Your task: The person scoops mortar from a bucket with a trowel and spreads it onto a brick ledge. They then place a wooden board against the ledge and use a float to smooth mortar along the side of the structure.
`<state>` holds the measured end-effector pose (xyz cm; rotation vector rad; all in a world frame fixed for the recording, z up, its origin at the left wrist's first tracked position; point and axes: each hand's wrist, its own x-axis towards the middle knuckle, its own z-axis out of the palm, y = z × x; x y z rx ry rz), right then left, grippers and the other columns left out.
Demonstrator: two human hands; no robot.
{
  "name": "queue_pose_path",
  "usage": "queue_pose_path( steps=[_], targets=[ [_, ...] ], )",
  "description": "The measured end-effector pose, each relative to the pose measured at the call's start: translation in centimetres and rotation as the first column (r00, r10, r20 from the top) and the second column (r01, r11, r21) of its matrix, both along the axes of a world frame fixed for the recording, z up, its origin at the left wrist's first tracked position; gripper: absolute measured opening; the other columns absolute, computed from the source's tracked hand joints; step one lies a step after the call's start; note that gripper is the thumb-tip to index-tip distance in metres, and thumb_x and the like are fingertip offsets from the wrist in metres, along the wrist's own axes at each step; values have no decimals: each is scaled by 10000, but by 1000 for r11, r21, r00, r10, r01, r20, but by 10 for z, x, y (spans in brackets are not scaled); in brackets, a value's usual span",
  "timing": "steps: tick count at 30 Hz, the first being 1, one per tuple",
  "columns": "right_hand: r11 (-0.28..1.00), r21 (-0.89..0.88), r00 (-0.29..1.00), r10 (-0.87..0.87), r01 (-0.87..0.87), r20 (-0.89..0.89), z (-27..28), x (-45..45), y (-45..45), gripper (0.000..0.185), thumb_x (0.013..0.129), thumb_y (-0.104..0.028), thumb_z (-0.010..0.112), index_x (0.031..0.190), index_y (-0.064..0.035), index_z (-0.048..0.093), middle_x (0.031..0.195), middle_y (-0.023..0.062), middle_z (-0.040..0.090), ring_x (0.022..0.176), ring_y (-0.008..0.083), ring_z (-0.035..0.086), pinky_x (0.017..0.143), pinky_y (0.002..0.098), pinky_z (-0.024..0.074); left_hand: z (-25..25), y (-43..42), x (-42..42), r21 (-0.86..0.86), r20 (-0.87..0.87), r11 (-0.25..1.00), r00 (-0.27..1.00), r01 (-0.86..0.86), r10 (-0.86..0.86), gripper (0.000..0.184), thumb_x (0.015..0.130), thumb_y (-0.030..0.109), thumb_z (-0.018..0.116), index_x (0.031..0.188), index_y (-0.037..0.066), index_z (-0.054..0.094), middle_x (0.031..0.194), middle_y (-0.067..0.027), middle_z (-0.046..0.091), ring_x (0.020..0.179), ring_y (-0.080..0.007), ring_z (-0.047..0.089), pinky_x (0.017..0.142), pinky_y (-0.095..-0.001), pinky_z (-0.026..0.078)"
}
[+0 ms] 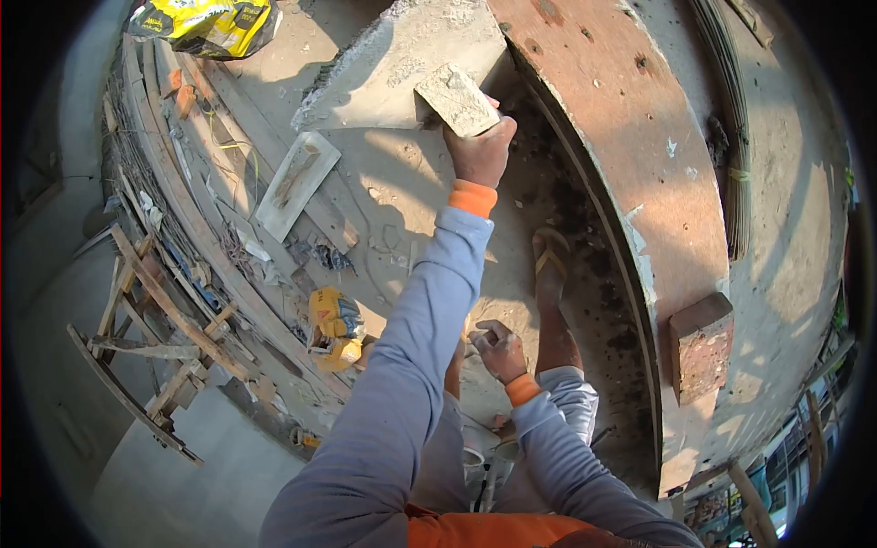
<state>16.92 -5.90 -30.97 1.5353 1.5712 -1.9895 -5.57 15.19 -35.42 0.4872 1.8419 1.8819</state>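
Note:
My left hand (pixel 481 151) reaches forward, closed around one end of a pale, cement-crusted rectangular block (pixel 459 99). The block lies over the near edge of a grey plastered concrete slab (pixel 384 68); I cannot tell whether they touch. Closer to my body, my right hand (pixel 502 353) hovers by my legs with its fingers loosely bent and apart, and nothing shows in them. Right of both hands runs a broad curved reddish-brown board (pixel 630 110), with a brick (pixel 702 345) lying on its near part. Left of my left hand, a whitish rectangular board (pixel 298 186) rests on the floor.
Long planks (pixel 169 155) and scrap lie along the left side. A wooden trestle-like frame (pixel 151 342) stands lower left. A yellow-and-black bag (pixel 206 26) is at the top left, a yellow container (pixel 334 315) near my leg, and bundled rods (pixel 734 119) at the right.

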Motion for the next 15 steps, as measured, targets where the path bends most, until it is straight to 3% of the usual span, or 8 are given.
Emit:
queue_pose_path(
  steps=[3,5,7,8,9,11,13,15],
  targets=[
    [1000,-5,1000,3,-3,18,-5,-4,3,238,769,-185,647,951,-38,605,667,108,601,607,208,591,589,326,474,-7,-17,44,-59,46,998,999,-11,13,357,640,-63,626,962,19,495,900,-40,526,820,-128,518,743,-275,448],
    [996,91,1000,13,-12,-13,-16,-5,-1,227,763,-161,635,938,-23,594,675,118,600,610,213,592,588,328,469,-12,-19,57,-33,51,998,998,-45,47,390,642,-67,624,995,15,479,915,-51,526,851,-138,518,772,-283,444],
    [925,376,985,115,-58,-130,-13,-15,16,220,759,-159,638,913,-10,591,683,130,595,614,216,592,591,323,467,-10,-17,53,-62,17,996,998,-65,67,349,646,-66,611,966,10,496,898,-51,537,832,-146,530,760,-285,450],
    [981,178,993,-53,71,-105,-4,-16,25,176,775,-129,628,897,-5,599,685,125,592,618,212,588,598,314,469,-7,-16,46,-83,23,994,997,-72,74,326,646,-67,603,949,6,507,886,-50,542,820,-146,534,752,-286,452],
    [980,184,993,-54,72,-103,14,-20,47,176,775,-129,628,897,-5,599,685,125,592,618,212,588,598,314,469,-4,-12,40,-98,31,992,996,-81,84,304,646,-67,595,932,3,518,874,-50,548,809,-145,537,745,-286,453],
    [936,250,949,-182,247,-257,52,-27,97,124,783,-77,625,882,-5,606,698,117,587,620,213,583,603,311,473,-8,-4,20,-83,70,990,991,-110,116,264,650,-67,578,903,0,543,865,-42,556,793,-130,533,732,-280,451],
    [793,537,946,-145,287,-291,110,-39,176,104,783,-33,624,881,-5,608,739,114,590,639,218,584,609,309,476,-11,0,-10,-32,39,999,999,-31,32,283,663,-97,545,921,17,523,899,-25,525,792,-100,488,703,-233,422],
    [519,825,975,-123,223,-186,125,-41,253,172,791,-26,611,957,14,586,894,152,591,822,275,574,741,348,461,-12,9,-31,-4,53,1000,998,-30,30,269,671,-90,557,914,22,525,897,-21,525,780,-92,488,684,-230,422]
  ],
)
